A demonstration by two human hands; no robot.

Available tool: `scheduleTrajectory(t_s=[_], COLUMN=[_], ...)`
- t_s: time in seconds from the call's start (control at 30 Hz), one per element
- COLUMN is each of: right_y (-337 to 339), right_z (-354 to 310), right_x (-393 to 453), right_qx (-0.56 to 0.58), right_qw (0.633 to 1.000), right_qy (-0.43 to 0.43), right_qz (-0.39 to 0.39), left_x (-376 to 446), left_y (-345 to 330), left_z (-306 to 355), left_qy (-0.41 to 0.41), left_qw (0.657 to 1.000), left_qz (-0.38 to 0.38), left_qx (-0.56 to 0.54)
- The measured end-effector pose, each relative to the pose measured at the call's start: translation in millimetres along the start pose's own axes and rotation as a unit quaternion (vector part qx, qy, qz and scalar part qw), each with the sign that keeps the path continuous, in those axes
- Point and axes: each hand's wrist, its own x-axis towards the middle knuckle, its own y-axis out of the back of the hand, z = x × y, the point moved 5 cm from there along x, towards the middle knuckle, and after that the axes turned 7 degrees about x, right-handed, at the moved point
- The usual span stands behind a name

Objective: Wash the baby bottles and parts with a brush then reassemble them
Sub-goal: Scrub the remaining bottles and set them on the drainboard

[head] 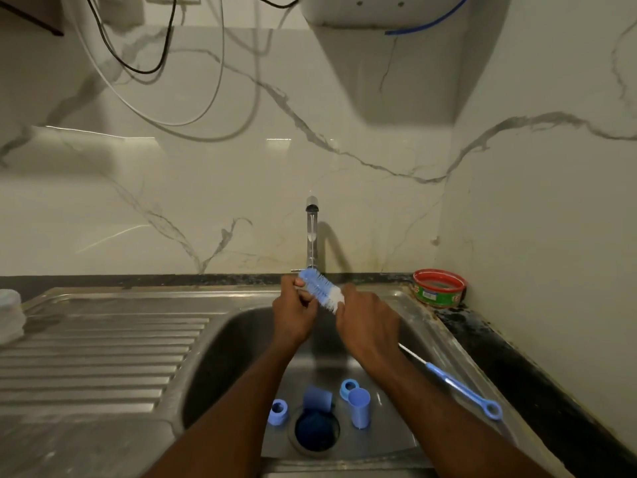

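Note:
Over the steel sink [431,336], my right hand [368,326] grips a bottle brush [322,291] by its wire stem; the blue handle [462,388] sticks out behind my wrist. The blue and white bristles lie against my left hand [294,315], whose fingers are curled round something small that is hidden. On the sink floor lie two blue rings [277,412] [349,389], two blue caps [317,398] [359,412], and a dark blue piece [315,431] sits in the drain.
A chrome tap [312,236] rises behind my hands. The ribbed draining board [96,357] lies to the left, with a clear bottle [10,319] at its far left edge. A red and green tin [439,288] stands on the dark counter at the right corner.

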Motion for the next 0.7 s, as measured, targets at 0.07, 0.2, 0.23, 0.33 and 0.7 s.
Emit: scheduleTrajectory(t_s=[0.07, 0.2, 0.23, 0.33, 0.7], right_y=[0, 10, 12, 10, 10], right_z=[2, 6, 4, -5, 0], right_x=[3, 11, 11, 2, 10], right_qx=[-0.012, -0.001, 0.005, 0.017, 0.025], right_qw=[1.0, 0.999, 0.998, 0.997, 0.998], right_qy=[-0.015, -0.037, -0.029, -0.005, -0.046], right_qz=[0.001, 0.034, 0.049, 0.073, 0.032], left_x=[-4, -8, -8, -6, -2], left_y=[-7, -16, -18, -17, -34], left_z=[2, -1, -2, -5, 9], left_qy=[0.041, 0.203, 0.248, 0.325, 0.312], left_qw=[0.995, 0.944, 0.918, 0.82, 0.807], left_qz=[-0.054, -0.043, -0.031, -0.004, -0.087], left_qx=[-0.08, -0.257, -0.308, -0.471, -0.494])
